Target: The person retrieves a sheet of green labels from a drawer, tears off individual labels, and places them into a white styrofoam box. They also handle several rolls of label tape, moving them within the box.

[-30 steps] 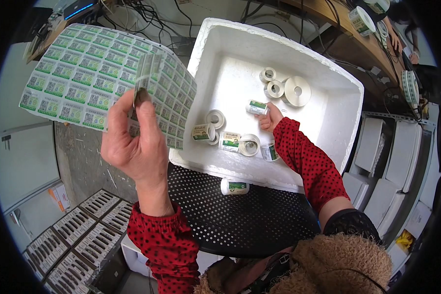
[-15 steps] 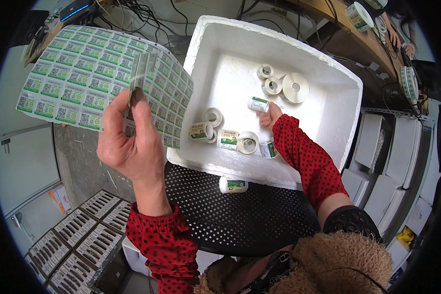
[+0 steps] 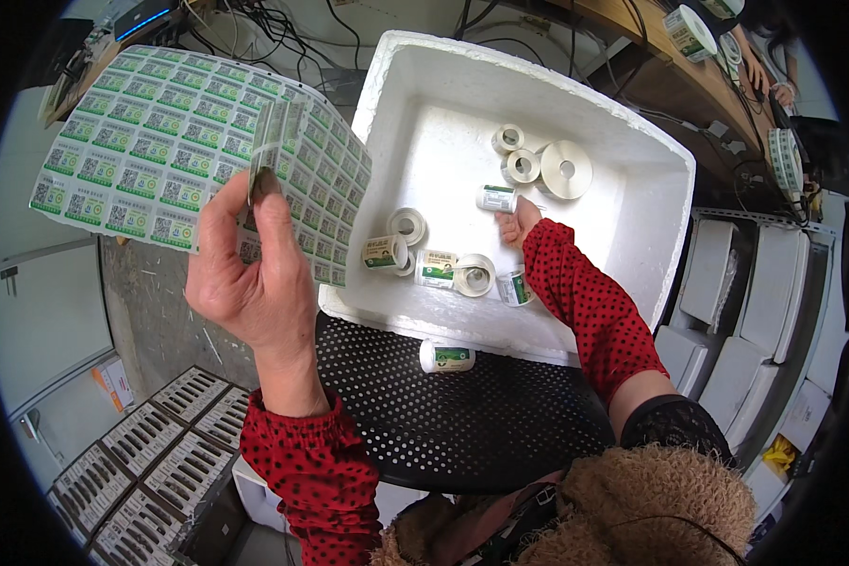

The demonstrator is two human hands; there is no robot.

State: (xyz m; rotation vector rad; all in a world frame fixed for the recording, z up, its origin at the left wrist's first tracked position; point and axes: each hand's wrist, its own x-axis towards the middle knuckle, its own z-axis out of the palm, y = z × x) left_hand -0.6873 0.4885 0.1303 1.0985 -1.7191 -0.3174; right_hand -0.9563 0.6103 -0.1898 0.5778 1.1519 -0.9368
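My left hand pinches a stack of label sheets, printed in rows of green and white labels with square codes. The stack bends around my fingers and hangs left of the white foam box. Inside the box, my right hand has its fingers curled against a small green-and-white label roll. Part of that grip is hidden. Below it, another label roll lies by my sleeve. To the left are a cream-and-green roll and a similar one.
White rolls, including a large one, lie deeper in the box. One label roll rests on the black perforated stool. Dark trays stand lower left, white boxes at right. Another person's hand is at the bench.
Almost nothing differs. The whole view has shifted very slightly, and both hands keep the same hold and place.
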